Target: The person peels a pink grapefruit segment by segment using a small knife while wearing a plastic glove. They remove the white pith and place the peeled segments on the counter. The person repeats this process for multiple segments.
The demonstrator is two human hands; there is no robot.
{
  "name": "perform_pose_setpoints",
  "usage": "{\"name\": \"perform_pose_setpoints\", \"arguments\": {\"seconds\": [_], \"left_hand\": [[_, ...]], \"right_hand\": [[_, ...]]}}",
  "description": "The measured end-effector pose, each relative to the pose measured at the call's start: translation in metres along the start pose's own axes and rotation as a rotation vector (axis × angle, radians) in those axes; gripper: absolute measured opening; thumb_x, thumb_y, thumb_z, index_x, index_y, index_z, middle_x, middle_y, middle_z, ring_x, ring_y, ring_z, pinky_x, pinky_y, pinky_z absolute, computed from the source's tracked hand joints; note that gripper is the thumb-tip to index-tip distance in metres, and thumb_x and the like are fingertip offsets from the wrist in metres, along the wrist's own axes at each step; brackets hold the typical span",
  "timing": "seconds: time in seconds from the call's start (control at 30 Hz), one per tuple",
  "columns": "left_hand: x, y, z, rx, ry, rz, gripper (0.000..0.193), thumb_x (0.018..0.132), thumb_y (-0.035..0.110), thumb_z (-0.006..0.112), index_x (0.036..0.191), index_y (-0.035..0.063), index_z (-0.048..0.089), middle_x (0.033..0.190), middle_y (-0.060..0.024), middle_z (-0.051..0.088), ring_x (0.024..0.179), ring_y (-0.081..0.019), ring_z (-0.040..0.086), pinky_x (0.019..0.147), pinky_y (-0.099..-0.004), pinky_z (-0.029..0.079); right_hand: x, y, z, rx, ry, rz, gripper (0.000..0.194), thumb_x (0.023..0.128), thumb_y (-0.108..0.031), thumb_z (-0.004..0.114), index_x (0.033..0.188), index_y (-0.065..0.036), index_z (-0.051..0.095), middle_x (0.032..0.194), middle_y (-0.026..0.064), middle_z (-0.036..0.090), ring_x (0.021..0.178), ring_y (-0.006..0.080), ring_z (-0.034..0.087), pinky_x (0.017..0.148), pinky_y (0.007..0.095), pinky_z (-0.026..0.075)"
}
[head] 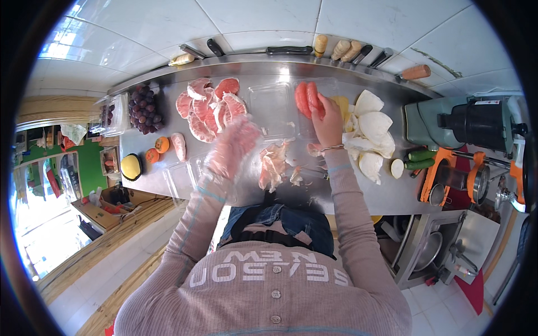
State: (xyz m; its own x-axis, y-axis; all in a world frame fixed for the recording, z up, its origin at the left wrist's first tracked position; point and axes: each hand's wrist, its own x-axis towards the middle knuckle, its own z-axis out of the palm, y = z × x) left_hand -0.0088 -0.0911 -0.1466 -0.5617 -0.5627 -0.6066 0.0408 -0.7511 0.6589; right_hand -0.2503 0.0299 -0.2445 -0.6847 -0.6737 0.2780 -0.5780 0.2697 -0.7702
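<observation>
My right hand (327, 119) has its fingers on peeled red pomelo segments (310, 98) in a clear plastic tray (330, 85) at the back. My left hand (237, 143) is blurred beside a pile of pomelo segments with white membrane (202, 109); whether it holds anything is unclear. Between the hands stands a clear plastic container (271, 105). Nearer to me lie peeled-off membranes (273, 164) on the steel counter (252, 185). One unpeeled segment (178, 147) rests left of my left hand. Thick white rind pieces (374, 126) are heaped right of my right hand.
Dark grapes (145, 110), persimmons (162, 145) and a yellow fruit (131, 166) sit at the left. At the right are cucumbers (420, 159), a juicer (475, 124) and an orange-framed appliance (458, 176). Knives with black handles (289, 50) and wooden-handled tools (320, 45) line the back edge.
</observation>
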Motion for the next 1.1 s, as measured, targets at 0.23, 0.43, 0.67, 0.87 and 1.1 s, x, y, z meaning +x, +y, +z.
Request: {"name": "perform_pose_setpoints", "arguments": {"seconds": [0.23, 0.43, 0.67, 0.87, 1.1], "left_hand": [[0.030, 0.064, -0.054, 0.728, 0.420, 0.545, 0.037, 0.095, 0.027, 0.066, 0.125, 0.0062, 0.062, 0.102, -0.0070, 0.069, 0.094, -0.0164, 0.066, 0.085, -0.0294, 0.053], [0.034, 0.046, -0.046, 1.476, 0.412, 0.358, 0.044, 0.087, 0.031, 0.068, 0.126, 0.0136, 0.062, 0.104, -0.0138, 0.070, 0.094, -0.0286, 0.069, 0.083, -0.0391, 0.053], [0.044, 0.019, -0.032, 1.476, 0.481, 0.427, 0.044, 0.083, 0.036, 0.070, 0.120, 0.0137, 0.061, 0.108, -0.0128, 0.069, 0.096, -0.0305, 0.067, 0.085, -0.0415, 0.051], [0.071, 0.041, -0.013, 2.167, -0.039, 1.147, 0.045, 0.084, 0.012, 0.061, 0.128, 0.0201, 0.063, 0.127, -0.0075, 0.062, 0.126, -0.0291, 0.052, 0.111, -0.0416, 0.035], [0.075, 0.070, 0.020, 2.761, -0.487, 0.451, 0.050, 0.079, 0.018, 0.069, 0.129, 0.0240, 0.063, 0.118, -0.0064, 0.064, 0.118, -0.0273, 0.059, 0.099, -0.0421, 0.045]], "right_hand": [[0.001, 0.016, -0.006, 0.501, -0.100, 0.290, 0.037, 0.094, -0.010, 0.064, 0.128, 0.004, 0.058, 0.116, 0.0142, 0.067, 0.105, 0.0183, 0.065, 0.092, 0.0297, 0.053], [-0.051, -0.034, -0.074, 0.223, 0.005, 0.173, 0.029, 0.092, -0.012, 0.063, 0.119, 0.000, 0.064, 0.108, 0.0119, 0.068, 0.100, 0.0248, 0.065, 0.083, 0.0368, 0.051], [-0.158, -0.034, -0.123, -0.355, -0.223, -0.025, 0.035, 0.082, -0.014, 0.068, 0.116, -0.009, 0.064, 0.114, 0.0096, 0.063, 0.110, 0.0305, 0.055, 0.100, 0.0435, 0.038], [-0.182, -0.009, -0.119, -0.430, -0.318, 0.090, 0.034, 0.075, -0.010, 0.066, 0.109, -0.008, 0.059, 0.105, 0.0123, 0.061, 0.100, 0.0322, 0.060, 0.086, 0.0439, 0.045], [-0.178, -0.030, -0.139, -0.209, -0.204, 0.126, 0.028, 0.079, -0.011, 0.064, 0.105, -0.007, 0.056, 0.090, 0.0145, 0.064, 0.079, 0.0353, 0.064, 0.066, 0.0424, 0.051]]}}
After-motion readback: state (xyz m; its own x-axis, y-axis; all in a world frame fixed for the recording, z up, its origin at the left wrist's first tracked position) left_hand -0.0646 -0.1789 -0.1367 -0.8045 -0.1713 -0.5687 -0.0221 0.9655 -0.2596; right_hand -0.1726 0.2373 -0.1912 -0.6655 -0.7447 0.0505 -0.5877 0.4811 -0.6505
